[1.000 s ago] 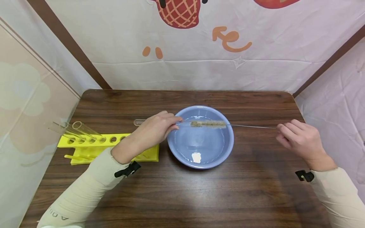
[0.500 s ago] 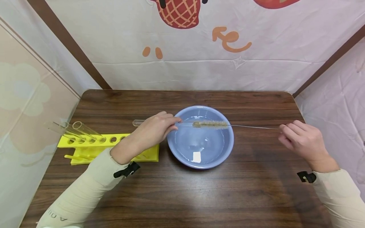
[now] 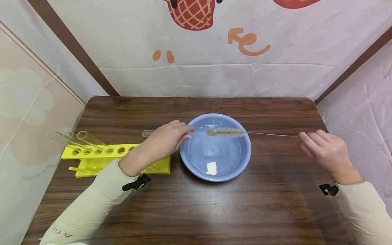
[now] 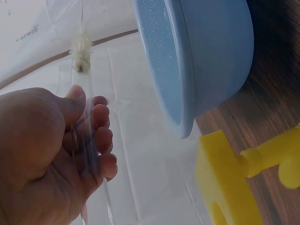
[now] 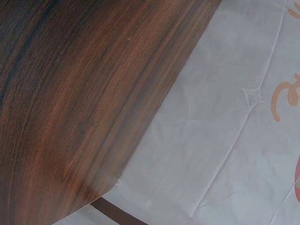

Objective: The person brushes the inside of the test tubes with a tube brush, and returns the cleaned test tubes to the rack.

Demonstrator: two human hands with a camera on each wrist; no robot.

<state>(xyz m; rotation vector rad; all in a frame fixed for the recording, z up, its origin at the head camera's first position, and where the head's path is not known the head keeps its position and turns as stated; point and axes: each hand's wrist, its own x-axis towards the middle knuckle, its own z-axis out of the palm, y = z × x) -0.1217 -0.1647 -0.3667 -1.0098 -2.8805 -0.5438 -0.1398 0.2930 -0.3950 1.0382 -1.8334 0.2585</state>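
Note:
My left hand grips a clear glass test tube, which lies level with its rounded end sticking out to the left. Over the water-filled blue basin, a bristle test tube brush lines up with the tube. The brush tip sits at the tube's mouth; in the left wrist view the brush head is beyond the thumb, but how far inside it reaches is unclear. Far to the right, my right hand pinches the end of the brush's thin wire handle. The right wrist view shows neither hand nor brush.
A yellow test tube rack stands left of the basin, partly behind my left forearm. Several clear test tubes lean in its left holes. The wooden table meets a white printed curtain at the back.
The right hand has shifted slightly right, drawing the brush a little way right relative to the basin. My left hand keeps hold of the tube almost in place.

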